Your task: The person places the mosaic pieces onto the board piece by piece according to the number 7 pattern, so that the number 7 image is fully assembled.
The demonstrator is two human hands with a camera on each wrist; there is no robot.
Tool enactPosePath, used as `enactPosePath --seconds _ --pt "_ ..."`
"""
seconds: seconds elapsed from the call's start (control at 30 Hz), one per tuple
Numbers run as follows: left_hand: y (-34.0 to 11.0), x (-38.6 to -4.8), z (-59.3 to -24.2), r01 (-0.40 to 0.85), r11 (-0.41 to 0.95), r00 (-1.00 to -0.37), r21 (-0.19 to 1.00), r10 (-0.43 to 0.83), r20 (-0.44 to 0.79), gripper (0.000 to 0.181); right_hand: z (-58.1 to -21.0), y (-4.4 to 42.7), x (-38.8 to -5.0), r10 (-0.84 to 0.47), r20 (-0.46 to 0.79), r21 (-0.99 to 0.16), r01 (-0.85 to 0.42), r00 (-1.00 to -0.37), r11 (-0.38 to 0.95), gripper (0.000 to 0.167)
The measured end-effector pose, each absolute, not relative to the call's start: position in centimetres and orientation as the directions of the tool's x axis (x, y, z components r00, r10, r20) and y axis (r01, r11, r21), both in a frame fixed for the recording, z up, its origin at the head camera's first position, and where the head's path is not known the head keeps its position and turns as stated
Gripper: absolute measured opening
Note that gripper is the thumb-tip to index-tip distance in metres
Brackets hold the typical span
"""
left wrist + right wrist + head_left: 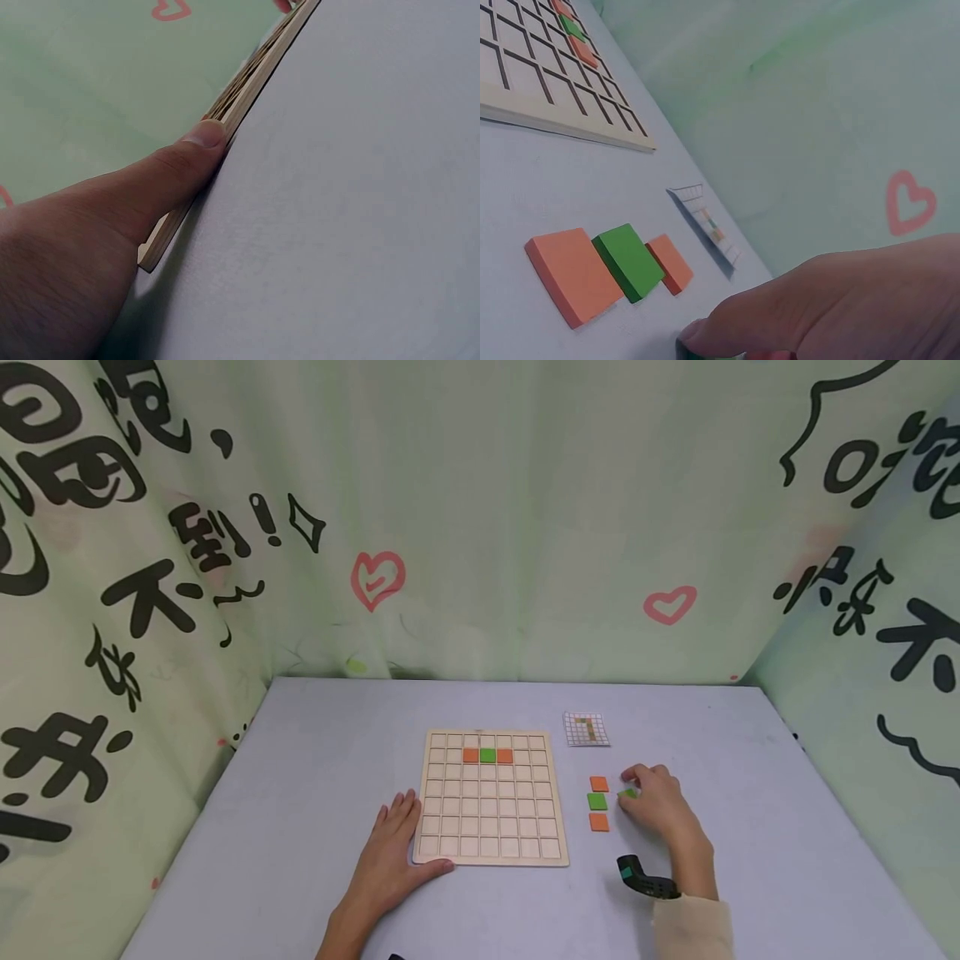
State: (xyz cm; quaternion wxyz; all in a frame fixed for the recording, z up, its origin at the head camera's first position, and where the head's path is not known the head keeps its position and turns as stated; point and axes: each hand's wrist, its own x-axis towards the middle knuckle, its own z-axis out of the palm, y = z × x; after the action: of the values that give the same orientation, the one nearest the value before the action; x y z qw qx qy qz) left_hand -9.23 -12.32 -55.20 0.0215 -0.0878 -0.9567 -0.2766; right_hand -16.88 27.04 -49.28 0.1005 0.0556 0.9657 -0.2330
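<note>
A wooden grid board (491, 862) lies flat on the table. In its second row from the top sit an orange tile (470, 755), a green tile (487, 755) and another orange tile (505, 756), side by side. My left hand (390, 852) rests against the board's lower left corner, fingers along the left side and thumb on the near edge. To the right of the board, my right hand (660, 806) pinches a green tile (628, 793), mostly covered by the fingers. Just left of that hand, a loose orange tile (599, 784), green tile (597, 802) and orange tile (598, 822) form a column.
A small pattern card (587, 729) with a printed grid lies beyond the loose tiles, right of the board's top corner. Light green curtains (525, 527) with black writing and red hearts stand behind and beside the table (300, 827).
</note>
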Motion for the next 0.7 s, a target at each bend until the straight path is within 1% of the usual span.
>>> enactPosePath --seconds 0.2,0.37,0.7 --pt "-12.29 -9.33 -55.24 0.185 0.836 -0.983 0.516 0.156 0.099 0.109 -49.16 27.43 -16.91 0.037 -0.254 -0.461 0.155 -0.966 0.874 0.037" --pt "-12.33 -9.27 -55.2 0.19 0.84 -0.982 0.509 0.16 0.103 0.109 -48.93 27.46 -17.1 0.046 -0.293 -0.465 0.184 -0.955 0.866 0.034" --pt "-12.34 -9.22 -55.15 0.193 0.834 -0.981 0.517 0.162 0.105 0.11 -49.13 27.48 -17.17 0.06 -0.283 -0.471 0.193 -0.957 0.861 0.034"
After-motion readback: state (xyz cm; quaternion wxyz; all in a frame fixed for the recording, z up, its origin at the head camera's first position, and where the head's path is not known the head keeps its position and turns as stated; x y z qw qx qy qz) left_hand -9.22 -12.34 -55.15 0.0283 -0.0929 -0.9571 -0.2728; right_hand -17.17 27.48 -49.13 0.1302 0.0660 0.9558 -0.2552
